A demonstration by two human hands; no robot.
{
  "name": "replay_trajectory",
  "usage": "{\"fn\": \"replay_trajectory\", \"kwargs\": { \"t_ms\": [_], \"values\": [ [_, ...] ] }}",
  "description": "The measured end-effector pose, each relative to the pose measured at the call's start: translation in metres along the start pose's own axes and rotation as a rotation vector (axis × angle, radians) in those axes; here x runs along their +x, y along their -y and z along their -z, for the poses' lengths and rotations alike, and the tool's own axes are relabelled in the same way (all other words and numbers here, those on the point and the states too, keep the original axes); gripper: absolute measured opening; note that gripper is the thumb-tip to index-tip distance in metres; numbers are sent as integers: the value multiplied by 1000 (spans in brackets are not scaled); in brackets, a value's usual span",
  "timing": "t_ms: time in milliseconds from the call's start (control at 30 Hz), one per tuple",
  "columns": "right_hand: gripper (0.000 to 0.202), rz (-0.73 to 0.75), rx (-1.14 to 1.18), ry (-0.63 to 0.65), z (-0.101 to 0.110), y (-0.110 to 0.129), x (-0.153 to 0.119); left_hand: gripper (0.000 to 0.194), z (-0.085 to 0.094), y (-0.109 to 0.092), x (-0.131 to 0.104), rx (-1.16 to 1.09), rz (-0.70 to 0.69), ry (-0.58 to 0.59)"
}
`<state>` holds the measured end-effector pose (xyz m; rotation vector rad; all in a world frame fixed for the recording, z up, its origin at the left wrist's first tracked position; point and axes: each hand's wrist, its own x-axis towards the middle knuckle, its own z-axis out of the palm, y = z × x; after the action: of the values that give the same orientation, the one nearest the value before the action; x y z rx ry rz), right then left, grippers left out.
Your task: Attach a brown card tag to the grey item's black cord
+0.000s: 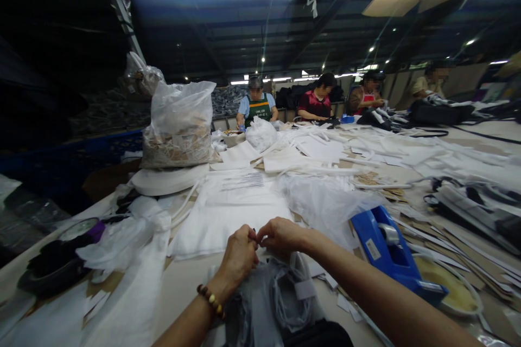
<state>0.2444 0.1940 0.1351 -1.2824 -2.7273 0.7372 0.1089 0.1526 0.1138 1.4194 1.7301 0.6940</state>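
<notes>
My left hand [239,254], with a beaded bracelet [210,300] on its wrist, is closed in a pinch. My right hand [281,235] meets it fingertip to fingertip, also pinched. A tiny dark bit shows between the fingers, too small to name. Just below both hands lies a grey and black bag-like item [260,298] with looped straps [291,298] that look wrapped in clear plastic. A pale tag [305,289] sits on the straps. Beyond my fingers, a stack of white sheets [232,211] lies flat on the table.
A blue tape dispenser [382,249] stands at right, beside a round dish [448,284]. Crumpled clear plastic [321,200] lies behind it. At left are a filled plastic bag [179,130], a white roll [166,179] and a black ring-shaped object [52,271]. Several co-workers sit across the table.
</notes>
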Motion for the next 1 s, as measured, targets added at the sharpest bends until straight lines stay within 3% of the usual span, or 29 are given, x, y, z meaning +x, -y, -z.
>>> {"fn": "replay_trajectory", "kwargs": {
  "t_ms": [167,567,867,1000],
  "values": [
    [15,20,-14,46,-1,1,2,22,-1,1,-2,-18,-13,-9],
    [17,3,-15,17,1,0,1,19,4,-2,-1,10,-14,82],
    [15,-45,138,13,1,-6,1,19,7,-9,-2,-244,104,167],
    [28,-125,242,-15,11,-4,0,12,11,-12,-2,-381,126,175]
  ]
}}
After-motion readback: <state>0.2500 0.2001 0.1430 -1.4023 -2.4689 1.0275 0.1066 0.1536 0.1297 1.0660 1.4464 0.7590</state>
